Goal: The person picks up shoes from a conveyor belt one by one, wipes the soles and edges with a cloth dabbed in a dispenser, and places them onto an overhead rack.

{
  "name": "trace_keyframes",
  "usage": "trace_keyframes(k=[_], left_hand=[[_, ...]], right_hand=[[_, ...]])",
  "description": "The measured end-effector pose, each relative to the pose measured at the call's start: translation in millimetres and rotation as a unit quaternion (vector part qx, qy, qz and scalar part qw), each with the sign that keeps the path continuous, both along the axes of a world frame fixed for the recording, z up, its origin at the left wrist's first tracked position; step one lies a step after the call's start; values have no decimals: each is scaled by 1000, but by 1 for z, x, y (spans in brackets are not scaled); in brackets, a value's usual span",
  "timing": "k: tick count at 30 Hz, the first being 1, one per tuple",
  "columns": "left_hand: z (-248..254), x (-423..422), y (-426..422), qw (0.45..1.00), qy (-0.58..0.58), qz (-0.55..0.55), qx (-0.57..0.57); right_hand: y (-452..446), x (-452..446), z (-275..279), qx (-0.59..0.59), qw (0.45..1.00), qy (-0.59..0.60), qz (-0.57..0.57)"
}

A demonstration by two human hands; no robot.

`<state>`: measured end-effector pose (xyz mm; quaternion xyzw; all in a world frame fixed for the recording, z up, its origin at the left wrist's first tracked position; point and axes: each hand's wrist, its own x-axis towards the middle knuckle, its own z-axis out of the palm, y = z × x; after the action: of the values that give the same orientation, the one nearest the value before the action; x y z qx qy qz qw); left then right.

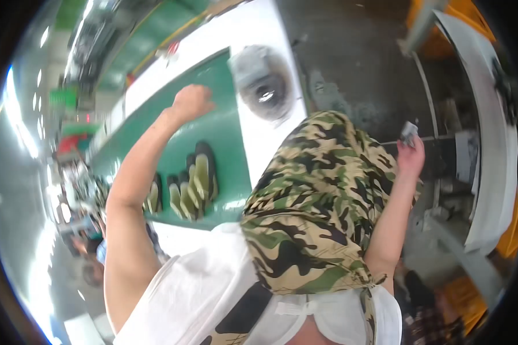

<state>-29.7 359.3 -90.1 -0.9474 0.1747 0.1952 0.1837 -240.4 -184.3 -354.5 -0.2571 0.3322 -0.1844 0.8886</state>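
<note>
My left hand [193, 103] is curled closed above the green work surface, slightly blurred; whatever it may hold is hidden. Below it lie several dark shoe soles [201, 175] with olive-green faces, side by side in a row. To that hand's right, on a white tabletop [259, 141], sits a round, clear-looking container [279, 103] with something dark and shiny inside and a grey cloth-like piece [250, 66] at its rim. Out on the right side, past my camouflage apron [316, 207], my right hand [410, 156] pinches a small crumpled grey rag [409, 132].
The green surface [227, 123] runs away to the far left, edged by white strips. A dark floor [351, 57] lies to the right. Beyond it stand a long pale panel [489, 190] and orange crates [466, 299]. Other people [95, 241] appear blurred at the left.
</note>
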Motion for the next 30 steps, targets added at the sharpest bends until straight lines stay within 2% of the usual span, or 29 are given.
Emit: trace_keyframes(k=[3, 6, 8, 9, 12, 13, 16, 20, 22, 24, 27, 28, 30], left_hand=[[-59, -75, 159, 975, 67, 212, 25], [-110, -168, 238, 946, 117, 302, -19], [-133, -206, 233, 911, 157, 372, -85], [-154, -220, 228, 909, 124, 385, -102], [-172, -210, 210, 847, 114, 502, -135], [-175, -204, 211, 854, 87, 491, -148], [-184, -185, 206, 880, 118, 452, -86], [-166, -205, 185, 920, 89, 367, -105], [-192, -224, 170, 939, 75, 324, -83], [-184, -231, 147, 927, 128, 336, -104], [-201, -211, 165, 917, 231, 304, -114], [-196, -206, 167, 870, 247, 379, -196], [-181, -192, 173, 740, 266, 510, -348]], right_hand=[[3, 7, 4, 8, 998, 5, 58], [29, 19, 45, -16, 995, 18, 93], [40, 29, 70, -44, 993, 16, 112], [45, 36, 78, -58, 990, 12, 126], [76, 58, 108, -86, 981, -7, 176], [89, 65, 118, -98, 978, -10, 183], [125, 81, 138, -127, 966, -47, 222], [165, 91, 156, -144, 957, -77, 240], [179, 92, 160, -147, 956, -86, 240], [189, 95, 155, -152, 959, -70, 229], [210, 91, 165, -189, 957, -14, 221], [211, 91, 164, -218, 949, 11, 230], [209, 92, 155, -239, 943, 32, 231]])
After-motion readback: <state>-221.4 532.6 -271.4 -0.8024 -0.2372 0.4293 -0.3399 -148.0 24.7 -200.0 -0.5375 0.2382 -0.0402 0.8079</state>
